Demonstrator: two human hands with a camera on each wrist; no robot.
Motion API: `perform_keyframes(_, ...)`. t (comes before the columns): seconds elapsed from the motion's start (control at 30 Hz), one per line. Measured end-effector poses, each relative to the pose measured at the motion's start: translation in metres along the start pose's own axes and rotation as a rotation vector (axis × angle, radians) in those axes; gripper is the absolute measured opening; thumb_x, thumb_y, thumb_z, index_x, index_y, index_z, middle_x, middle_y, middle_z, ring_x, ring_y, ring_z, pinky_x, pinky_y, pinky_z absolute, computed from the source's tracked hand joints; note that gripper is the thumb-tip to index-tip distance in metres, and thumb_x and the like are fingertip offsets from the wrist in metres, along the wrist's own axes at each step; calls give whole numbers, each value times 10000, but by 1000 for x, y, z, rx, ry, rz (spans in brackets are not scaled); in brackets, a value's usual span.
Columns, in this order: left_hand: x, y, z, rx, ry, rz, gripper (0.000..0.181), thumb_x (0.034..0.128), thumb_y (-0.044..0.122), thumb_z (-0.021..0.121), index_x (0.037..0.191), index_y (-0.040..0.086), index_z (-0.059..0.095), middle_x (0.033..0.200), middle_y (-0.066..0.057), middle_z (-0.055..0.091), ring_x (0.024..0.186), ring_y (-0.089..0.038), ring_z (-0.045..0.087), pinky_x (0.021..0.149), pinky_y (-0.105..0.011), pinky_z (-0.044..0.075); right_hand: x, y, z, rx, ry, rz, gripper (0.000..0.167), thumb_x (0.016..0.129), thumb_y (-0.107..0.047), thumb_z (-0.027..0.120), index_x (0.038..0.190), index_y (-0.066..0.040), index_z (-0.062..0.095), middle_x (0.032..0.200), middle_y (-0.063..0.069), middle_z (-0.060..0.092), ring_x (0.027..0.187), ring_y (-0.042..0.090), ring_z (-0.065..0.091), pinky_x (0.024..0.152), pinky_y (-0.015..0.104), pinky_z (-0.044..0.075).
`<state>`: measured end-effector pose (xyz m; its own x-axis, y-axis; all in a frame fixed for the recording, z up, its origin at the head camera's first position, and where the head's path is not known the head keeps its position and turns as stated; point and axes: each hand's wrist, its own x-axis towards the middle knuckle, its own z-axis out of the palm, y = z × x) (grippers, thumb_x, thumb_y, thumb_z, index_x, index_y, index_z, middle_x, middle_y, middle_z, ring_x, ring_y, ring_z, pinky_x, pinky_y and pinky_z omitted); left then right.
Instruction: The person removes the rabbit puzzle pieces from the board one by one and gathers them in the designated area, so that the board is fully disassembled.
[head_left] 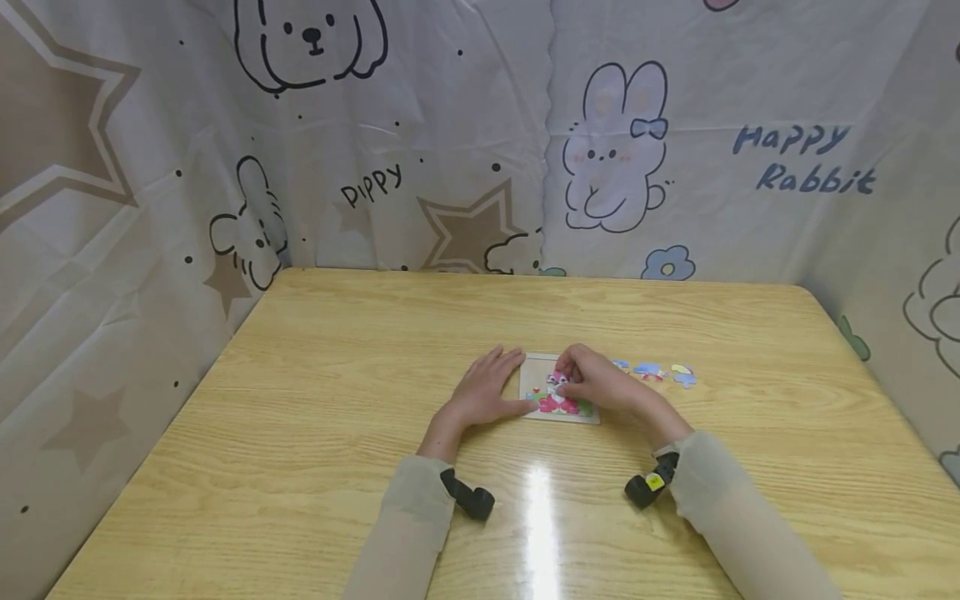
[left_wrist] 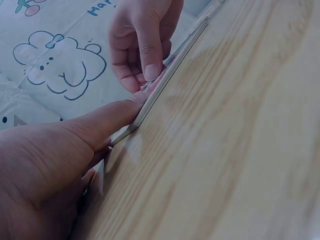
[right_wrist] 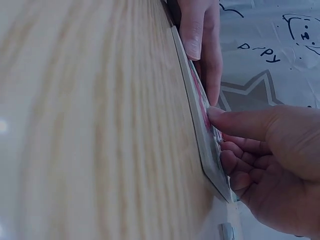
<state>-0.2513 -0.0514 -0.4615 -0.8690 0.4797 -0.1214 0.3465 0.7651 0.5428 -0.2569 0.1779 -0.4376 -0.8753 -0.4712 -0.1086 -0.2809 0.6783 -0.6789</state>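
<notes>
sleeves (head_left: pixel 405 521) nearest; puzzle (head_left: pixel 559 405) under right hand (head_left: pixel 603 383), fingers curled, pinch unclear; left hand (head_left: pixel 483 393), spread, touches it.

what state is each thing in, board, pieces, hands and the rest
puzzle board: flat on the table, partly filled, bare at upper left
loose pieces: on the table, right of the board
left hand: thumb and fingers at the board's left side
right hand: thumb and fingers bent over the board; pinching unclear
cloth backdrop: hanging, creased

Curtained booth (cartoon-printed cloth (head_left: pixel 465 117))
</notes>
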Motion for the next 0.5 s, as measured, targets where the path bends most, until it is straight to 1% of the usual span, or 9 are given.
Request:
perform_keyframes(0.23,-1,1,-1,-2,4,3,846,887,529,641,1559,180,263,1647,4,223,1555,-238,80,1279,-457,93,-4,-6,3,33,26,4,284,917,-72,654,1153,3,515,955,106,573,841,173,524,715,239,483)
perform_keyframes(0.37,-2,1,-2,-8,3,4,845,886,525,645,1558,179,267,1646,2,225,1554,-239,81,1279,-458,87,-5,-8,5,10,46,-32,283,914,-48,649,1155,1,509,971,114,578,859,182,539,733,256,497)
perform_keyframes(0.5,-2,1,-2,-7,5,10,842,887,525,644,1557,179,270,1645,2,227,1554,-243,83,1279,-462,85,-6,-10,7,-36,92,-85,282,896,-23,662,1141,-10,524,1006,130,597,908,214,573,794,321,534)
